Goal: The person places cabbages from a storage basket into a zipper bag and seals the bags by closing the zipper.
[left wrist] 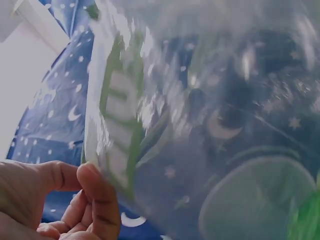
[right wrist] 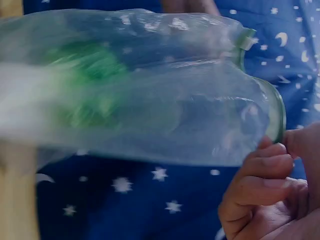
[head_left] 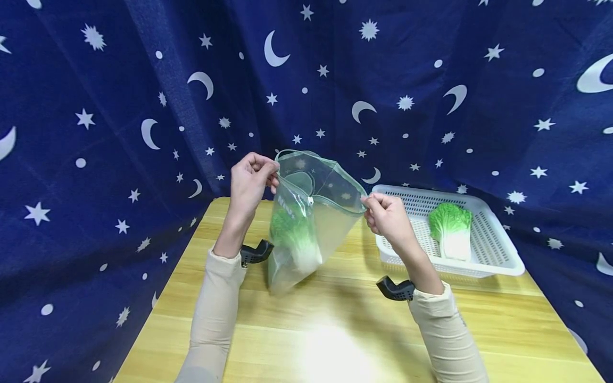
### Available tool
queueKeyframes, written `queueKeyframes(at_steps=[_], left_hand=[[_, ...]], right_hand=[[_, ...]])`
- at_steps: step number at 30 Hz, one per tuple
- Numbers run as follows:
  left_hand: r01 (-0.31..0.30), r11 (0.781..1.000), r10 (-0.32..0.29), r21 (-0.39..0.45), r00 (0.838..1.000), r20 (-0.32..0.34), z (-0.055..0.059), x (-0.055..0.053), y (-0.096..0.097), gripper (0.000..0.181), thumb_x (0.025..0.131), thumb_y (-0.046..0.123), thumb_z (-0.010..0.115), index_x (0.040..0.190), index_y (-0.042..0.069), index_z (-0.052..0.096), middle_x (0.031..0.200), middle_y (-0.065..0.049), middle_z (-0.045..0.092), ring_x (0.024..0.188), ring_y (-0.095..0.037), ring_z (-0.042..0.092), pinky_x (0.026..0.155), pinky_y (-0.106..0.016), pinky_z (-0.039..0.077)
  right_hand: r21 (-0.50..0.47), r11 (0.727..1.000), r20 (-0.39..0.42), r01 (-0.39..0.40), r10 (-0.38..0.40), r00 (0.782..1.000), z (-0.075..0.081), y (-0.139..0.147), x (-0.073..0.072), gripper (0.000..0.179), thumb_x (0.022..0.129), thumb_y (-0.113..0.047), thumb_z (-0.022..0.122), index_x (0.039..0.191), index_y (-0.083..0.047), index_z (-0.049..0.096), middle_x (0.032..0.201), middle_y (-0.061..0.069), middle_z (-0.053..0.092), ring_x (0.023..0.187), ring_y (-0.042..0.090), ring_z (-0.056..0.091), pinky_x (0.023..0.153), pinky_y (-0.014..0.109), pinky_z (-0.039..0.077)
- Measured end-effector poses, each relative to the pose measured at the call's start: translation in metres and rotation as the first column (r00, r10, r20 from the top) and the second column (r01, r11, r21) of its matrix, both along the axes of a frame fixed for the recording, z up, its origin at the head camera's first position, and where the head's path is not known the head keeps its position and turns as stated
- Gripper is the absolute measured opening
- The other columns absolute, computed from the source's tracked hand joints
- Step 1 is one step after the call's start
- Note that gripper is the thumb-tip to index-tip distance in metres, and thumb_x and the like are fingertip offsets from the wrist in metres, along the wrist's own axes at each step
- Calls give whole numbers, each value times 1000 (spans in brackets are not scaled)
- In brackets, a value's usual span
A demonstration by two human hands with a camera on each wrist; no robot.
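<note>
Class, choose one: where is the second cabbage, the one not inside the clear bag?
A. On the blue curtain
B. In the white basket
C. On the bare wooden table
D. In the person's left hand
B: the second cabbage lies in the white basket, while both hands pinch the rim of the clear bag.

Two hands: left hand [head_left: 249,181], right hand [head_left: 385,213]; one bag [head_left: 325,213]; two cabbages: cabbage in bag [head_left: 294,234], cabbage in basket [head_left: 451,230]; one basket [head_left: 498,255]
</note>
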State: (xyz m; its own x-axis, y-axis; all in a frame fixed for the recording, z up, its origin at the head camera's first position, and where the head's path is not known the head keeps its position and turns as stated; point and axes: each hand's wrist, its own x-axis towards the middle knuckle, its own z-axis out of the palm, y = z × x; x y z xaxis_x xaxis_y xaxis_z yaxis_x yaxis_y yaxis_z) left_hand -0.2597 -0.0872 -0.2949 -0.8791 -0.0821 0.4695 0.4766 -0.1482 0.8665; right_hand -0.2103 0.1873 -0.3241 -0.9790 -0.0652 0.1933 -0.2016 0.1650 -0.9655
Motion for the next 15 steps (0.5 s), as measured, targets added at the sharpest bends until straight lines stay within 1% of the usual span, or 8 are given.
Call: queueKeyframes(at_steps=[2, 3, 4, 6, 8, 10, 12, 15], left_hand=[[-35, 999, 36, 40, 999, -27, 2, 2, -3, 8, 86, -2, 63, 82, 4, 61, 65, -5, 63, 47, -11, 57, 41, -22, 49], [-50, 998, 52, 49, 998, -34, 3, 3, -4, 9, 86, -3, 63, 82, 4, 61, 65, -7, 63, 46, -10, 57, 41, -22, 49], [-67, 997, 69, 40, 997, -39, 4, 5, -5, 9, 86, -3, 63, 81, 5, 61, 65, -7, 63, 46, -10, 56, 40, -21, 48], [-98, 995, 97, -22, 994, -39, 5, 7, -6, 8, 85, -2, 64, 81, 5, 61, 65, -8, 64, 46, -10, 56, 40, -22, 48], [-112, 986, 110, -126, 994, -28, 3, 11, -4, 6, 86, 1, 65, 82, 4, 62, 65, -9, 64, 45, -11, 56, 41, -23, 49], [-109, 965, 109, -240, 994, -15, -3, 13, -1, 6, 86, 4, 67, 82, 4, 62, 64, -8, 63, 45, -13, 55, 41, -25, 49], [-83, 944, 92, -319, 996, 13, -12, 15, 2, 7, 87, 7, 67, 83, 4, 62, 65, -8, 63, 46, -15, 55, 42, -27, 50], [-2, 934, 34, -358, 996, 82, -27, 17, 8, 7, 87, 7, 67, 84, 3, 61, 68, -8, 63, 47, -17, 56, 43, -29, 51]], right_hand=[[52, 998, 34, -21, 20, 999, -8, -4, -2, 32, 98, -15, 50, 69, -1, 47, 50, -3, 41, 41, 5, 34, 35, 17, 25], [89, 995, 51, -40, 36, 998, -14, -7, -2, 32, 98, -17, 50, 71, 0, 49, 51, -2, 42, 41, 5, 34, 35, 17, 26], [129, 990, 66, -63, 55, 996, -20, -9, -3, 32, 98, -18, 50, 72, 1, 50, 52, -2, 43, 41, 5, 35, 35, 17, 27], [196, 974, 94, -115, 98, 991, -35, -14, -5, 31, 98, -19, 50, 75, 1, 54, 53, -1, 45, 40, 6, 36, 35, 18, 29], [247, 954, 113, -168, 144, 983, -52, -17, -6, 31, 99, -19, 50, 77, 2, 56, 53, 0, 46, 39, 7, 37, 36, 19, 31], [279, 936, 137, -216, 184, 973, -69, -18, -6, 31, 99, -19, 50, 80, 4, 57, 52, 0, 47, 38, 8, 38, 36, 20, 32], [298, 924, 165, -241, 199, 966, -85, -16, -6, 33, 99, -21, 51, 82, 6, 58, 52, -1, 48, 38, 8, 39, 36, 21, 33], [313, 915, 200, -254, 198, 960, -103, -11, -5, 35, 99, -23, 51, 83, 7, 59, 53, -1, 49, 38, 9, 41, 37, 22, 35]])
